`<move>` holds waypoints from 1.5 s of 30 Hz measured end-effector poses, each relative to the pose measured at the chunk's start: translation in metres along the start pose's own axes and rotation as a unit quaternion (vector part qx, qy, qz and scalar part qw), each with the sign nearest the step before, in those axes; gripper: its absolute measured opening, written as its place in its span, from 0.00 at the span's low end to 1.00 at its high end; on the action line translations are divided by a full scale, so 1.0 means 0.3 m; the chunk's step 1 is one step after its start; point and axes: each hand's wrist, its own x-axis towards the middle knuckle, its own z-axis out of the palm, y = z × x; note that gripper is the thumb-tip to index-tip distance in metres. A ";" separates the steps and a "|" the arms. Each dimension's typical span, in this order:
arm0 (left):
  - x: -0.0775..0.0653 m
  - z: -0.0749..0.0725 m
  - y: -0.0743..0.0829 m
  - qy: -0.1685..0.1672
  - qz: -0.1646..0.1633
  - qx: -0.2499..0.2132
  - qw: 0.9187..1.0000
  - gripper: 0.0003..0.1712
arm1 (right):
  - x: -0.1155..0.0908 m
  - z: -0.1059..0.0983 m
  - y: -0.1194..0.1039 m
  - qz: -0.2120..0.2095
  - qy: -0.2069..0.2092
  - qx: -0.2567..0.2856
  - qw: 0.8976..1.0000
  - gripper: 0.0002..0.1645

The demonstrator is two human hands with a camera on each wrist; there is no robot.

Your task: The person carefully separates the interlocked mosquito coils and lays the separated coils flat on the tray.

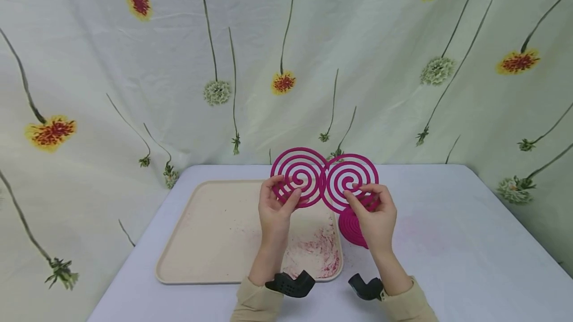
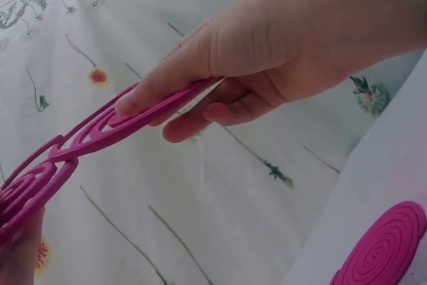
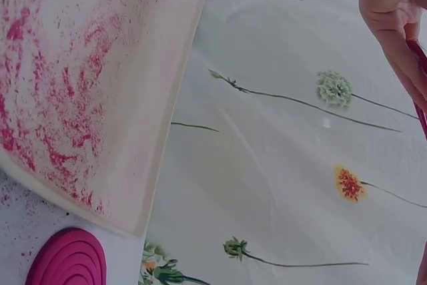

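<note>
In the head view, both hands hold up a pair of magenta mosquito coils whose rims overlap in the middle. My left hand (image 1: 275, 210) pinches the left coil (image 1: 291, 155), thumb in front and fingers behind. The right coil (image 1: 369, 165) is held between the thumb and fingers of my right hand (image 1: 378, 217). From the left wrist view, the left hand (image 2: 247, 51) grips its coil (image 2: 100, 139) near the edge, and the other coil joins it at lower left. The right wrist view catches only part of a hand (image 3: 393, 25) and a sliver of coil at its right edge.
More tightly wound magenta coils (image 1: 350, 227) lie on the white table (image 1: 447, 242), partly behind the right hand. A beige tray (image 1: 201, 232) stands at left, with pink crumbs over its right end. Flower-printed cloth (image 1: 380, 63) hangs behind the table.
</note>
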 end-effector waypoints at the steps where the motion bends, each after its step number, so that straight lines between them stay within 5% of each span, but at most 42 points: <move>1: 0.000 -0.001 0.000 -0.001 0.001 0.002 1.000 0.29 | 0.001 -0.002 0.000 -0.004 0.000 -0.001 1.000 0.15; 8: 0.020 -0.049 0.021 -0.023 -0.016 0.023 0.999 0.21 | 0.037 -0.054 -0.013 -0.010 -0.059 -0.009 0.998 0.07; 15: 0.042 -0.113 0.039 -0.144 -0.033 0.054 0.987 0.27 | 0.071 -0.133 0.091 0.049 -0.191 -0.015 0.980 0.15; 22: 0.053 -0.138 0.043 -0.206 -0.031 0.064 0.976 0.25 | 0.099 -0.181 0.099 0.077 -0.234 -0.018 0.969 0.20; 29: 0.040 -0.106 0.035 -0.156 -0.030 0.043 0.986 0.25 | 0.106 -0.186 0.090 0.090 -0.223 -0.010 0.971 0.19; 37: 0.016 -0.037 0.024 -0.064 -0.043 -0.014 0.997 0.22 | 0.097 -0.153 0.082 0.099 -0.138 0.025 0.985 0.18; 45: 0.008 -0.017 0.018 -0.029 -0.042 -0.046 0.998 0.19 | 0.074 -0.119 0.079 0.097 -0.064 0.048 0.992 0.17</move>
